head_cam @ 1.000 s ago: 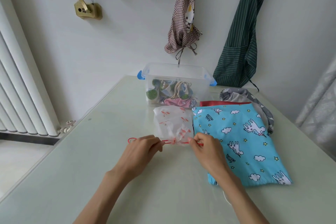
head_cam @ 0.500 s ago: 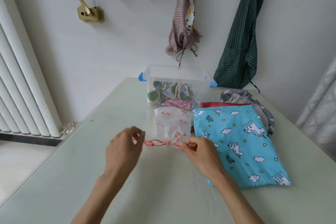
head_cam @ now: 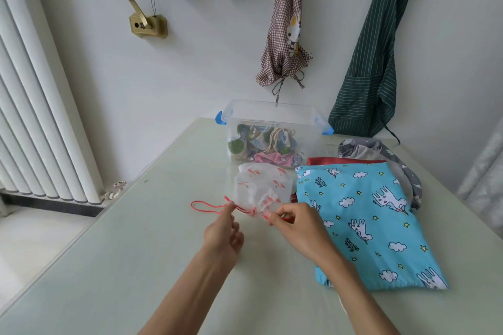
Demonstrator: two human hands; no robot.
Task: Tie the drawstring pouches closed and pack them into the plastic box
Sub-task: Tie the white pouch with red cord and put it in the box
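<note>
Lying on the pale green glass-topped table (head_cam: 109,266), the small translucent white pouch with pink flamingo print (head_cam: 261,189) sits just before the clear plastic box with blue latches (head_cam: 275,117), which holds several tied pouches. The left hand (head_cam: 223,236) pinches the red drawstring (head_cam: 206,207) at the gathered mouth. The right hand (head_cam: 296,226) pinches the cord on the opposite side. A blue unicorn-print fabric bag (head_cam: 364,223) lies just beside the pouch.

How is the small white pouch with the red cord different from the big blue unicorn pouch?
The white pouch is smaller, translucent and gathered at its mouth; the blue unicorn pouch is larger, opaque and lies flat. Both hands, left hand and right hand, work the white one's red cord; the blue one is untouched. Both lie on the table.
</note>
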